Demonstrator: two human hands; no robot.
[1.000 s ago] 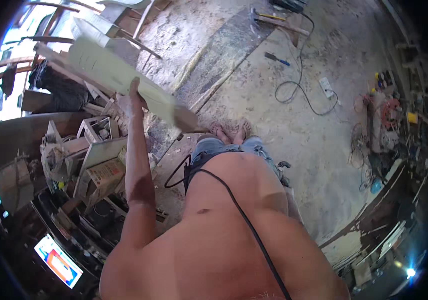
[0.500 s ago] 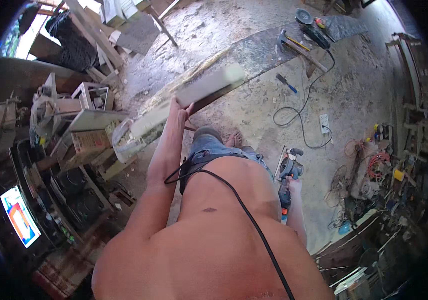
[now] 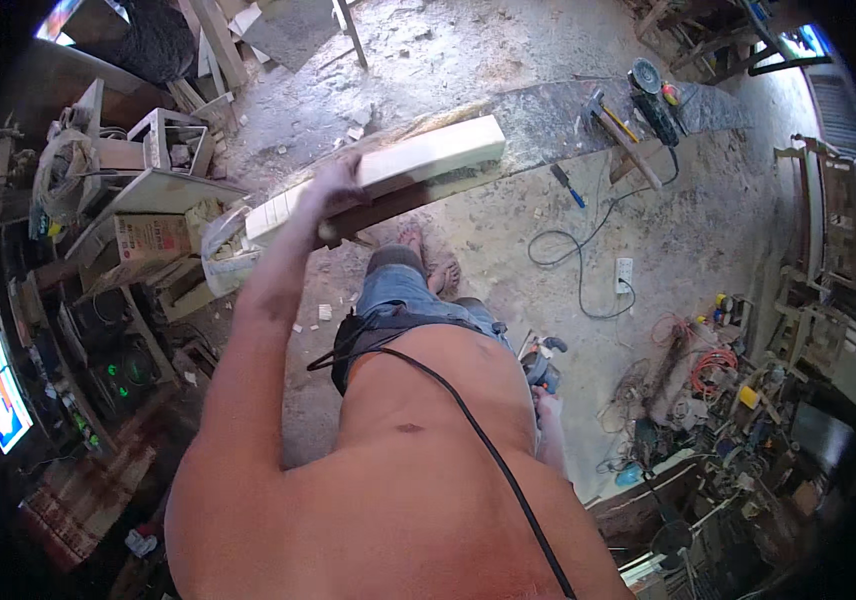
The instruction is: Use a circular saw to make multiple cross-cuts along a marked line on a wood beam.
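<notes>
A long pale timber beam [image 3: 433,155] stretches across the view ahead of me, over the near end of a long dark bench. My left hand [image 3: 336,190] is closed around the beam near its middle, with the fingers on its near side. Several crosswise lines show near the beam's left end. Low on my right side, my right hand [image 3: 548,403] grips a blue handheld power saw [image 3: 544,376]. My body hides part of the saw and of that hand.
On the bench's far end [image 3: 548,110] lie a hammer [image 3: 613,125] and an angle grinder [image 3: 653,100]. A blue-handled tool [image 3: 570,188] rests nearby. The grinder's cord loops across the floor to a white socket strip [image 3: 625,275]. Clutter and shelves [image 3: 148,235] stand left.
The beam was blurred by motion and is now sharp, turned so a broad pale face and its end show. My left hand still holds it. The saw sits closer to my body.
</notes>
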